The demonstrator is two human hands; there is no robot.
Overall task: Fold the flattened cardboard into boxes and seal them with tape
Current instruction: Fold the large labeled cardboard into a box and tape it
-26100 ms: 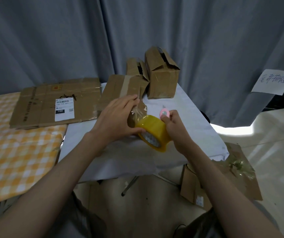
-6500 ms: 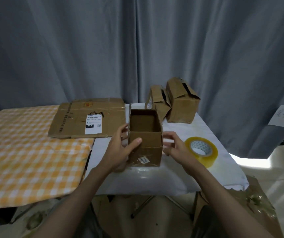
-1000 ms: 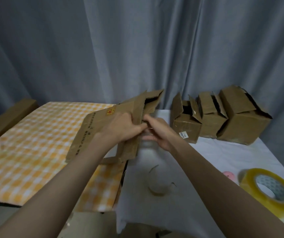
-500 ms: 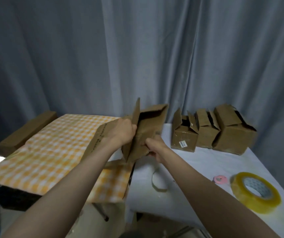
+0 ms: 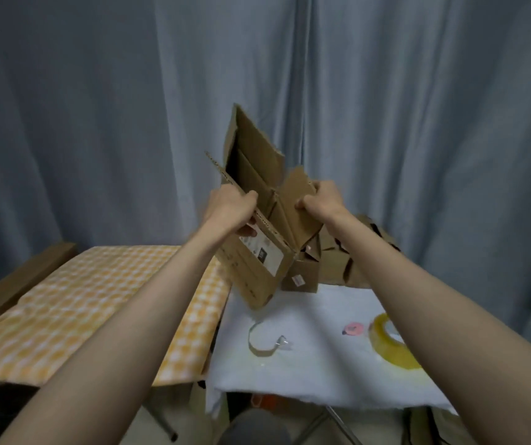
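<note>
Both forearms are bare from the lower edge of the view up to the wrists — no sleeve, cuff, watch or band shows on either. The left hand [image 5: 230, 207] and the right hand [image 5: 322, 200] wear no gloves, and no ring can be made out, though the fingers are partly hidden and somewhat blurred — so that stays uncertain.

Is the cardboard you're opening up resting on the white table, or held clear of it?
Apart. The head view shows both hands, left hand and right hand, gripping the cardboard in the air; its lowest corner hangs above the white table.
</note>
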